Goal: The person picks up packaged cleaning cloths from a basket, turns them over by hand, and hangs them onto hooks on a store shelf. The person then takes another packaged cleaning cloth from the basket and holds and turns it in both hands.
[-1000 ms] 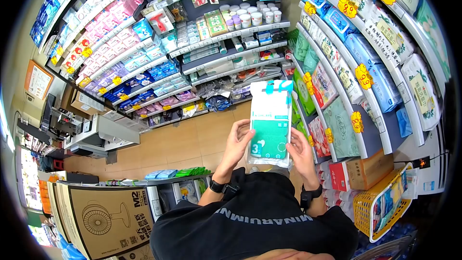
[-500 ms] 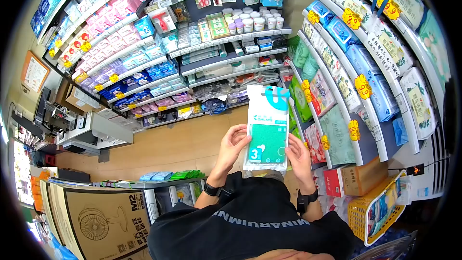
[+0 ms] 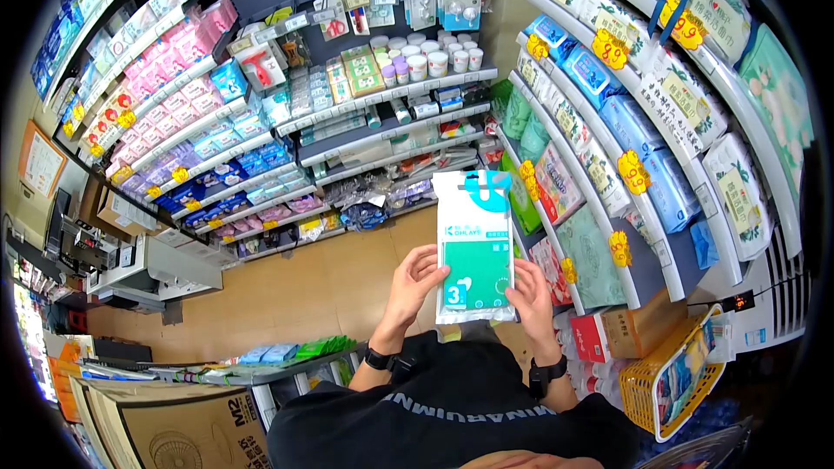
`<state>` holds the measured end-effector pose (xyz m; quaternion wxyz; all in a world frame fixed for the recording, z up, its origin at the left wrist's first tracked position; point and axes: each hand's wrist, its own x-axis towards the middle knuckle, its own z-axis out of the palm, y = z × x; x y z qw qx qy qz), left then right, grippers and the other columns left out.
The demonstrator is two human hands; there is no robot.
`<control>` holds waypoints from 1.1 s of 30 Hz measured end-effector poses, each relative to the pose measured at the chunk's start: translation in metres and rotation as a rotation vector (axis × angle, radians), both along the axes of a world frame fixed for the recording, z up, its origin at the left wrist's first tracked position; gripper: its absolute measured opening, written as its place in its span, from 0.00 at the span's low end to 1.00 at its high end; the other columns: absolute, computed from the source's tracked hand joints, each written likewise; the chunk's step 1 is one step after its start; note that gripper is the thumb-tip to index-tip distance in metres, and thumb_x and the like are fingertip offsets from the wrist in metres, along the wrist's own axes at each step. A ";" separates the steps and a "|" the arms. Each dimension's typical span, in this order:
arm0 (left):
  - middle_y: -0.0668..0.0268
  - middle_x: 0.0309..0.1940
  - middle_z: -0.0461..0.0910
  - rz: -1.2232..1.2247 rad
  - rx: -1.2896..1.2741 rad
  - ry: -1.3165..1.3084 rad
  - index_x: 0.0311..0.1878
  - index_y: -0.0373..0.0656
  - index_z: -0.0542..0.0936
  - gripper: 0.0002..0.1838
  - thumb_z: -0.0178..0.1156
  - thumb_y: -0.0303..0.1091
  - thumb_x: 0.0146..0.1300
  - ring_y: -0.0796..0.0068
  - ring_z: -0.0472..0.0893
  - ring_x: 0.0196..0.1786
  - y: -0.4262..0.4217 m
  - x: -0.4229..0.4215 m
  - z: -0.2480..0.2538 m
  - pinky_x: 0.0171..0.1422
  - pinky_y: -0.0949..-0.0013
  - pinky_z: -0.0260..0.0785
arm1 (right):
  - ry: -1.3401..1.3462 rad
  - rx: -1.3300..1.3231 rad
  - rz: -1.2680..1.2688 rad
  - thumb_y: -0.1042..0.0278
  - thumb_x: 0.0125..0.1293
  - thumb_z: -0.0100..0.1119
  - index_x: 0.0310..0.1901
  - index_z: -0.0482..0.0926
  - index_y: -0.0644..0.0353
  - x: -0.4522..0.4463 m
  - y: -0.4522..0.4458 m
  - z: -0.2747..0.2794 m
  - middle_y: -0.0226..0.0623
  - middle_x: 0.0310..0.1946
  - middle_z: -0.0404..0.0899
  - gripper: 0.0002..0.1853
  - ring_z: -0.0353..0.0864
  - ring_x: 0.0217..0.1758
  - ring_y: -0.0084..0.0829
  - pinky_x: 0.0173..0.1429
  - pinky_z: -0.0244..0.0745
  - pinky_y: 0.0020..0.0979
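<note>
A: Head view: how do we log the grip?
B: Left hand [image 3: 412,288] and right hand [image 3: 532,297] pinch opposite edges of the green-and-white package [image 3: 476,252], just beyond the black shirt [image 3: 452,430].
A: Progress?
B: Package seemingly unopened; what remains, we cannot judge.

fan carton [image 3: 187,426] cropped, package [image 3: 475,247] back hidden

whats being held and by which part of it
A white-and-green packet, by its lower side edges: left hand on one, right hand on the other.
</note>
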<state>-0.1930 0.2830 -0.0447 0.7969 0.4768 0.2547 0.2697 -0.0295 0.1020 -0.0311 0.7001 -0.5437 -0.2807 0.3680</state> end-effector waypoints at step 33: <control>0.57 0.59 0.80 0.332 0.193 -0.138 0.66 0.32 0.73 0.27 0.67 0.20 0.64 0.70 0.79 0.62 0.091 0.236 0.041 0.68 0.67 0.71 | 0.010 0.097 0.141 0.82 0.68 0.58 0.72 0.59 0.64 0.241 0.128 -0.001 0.47 0.62 0.75 0.32 0.77 0.62 0.31 0.65 0.71 0.31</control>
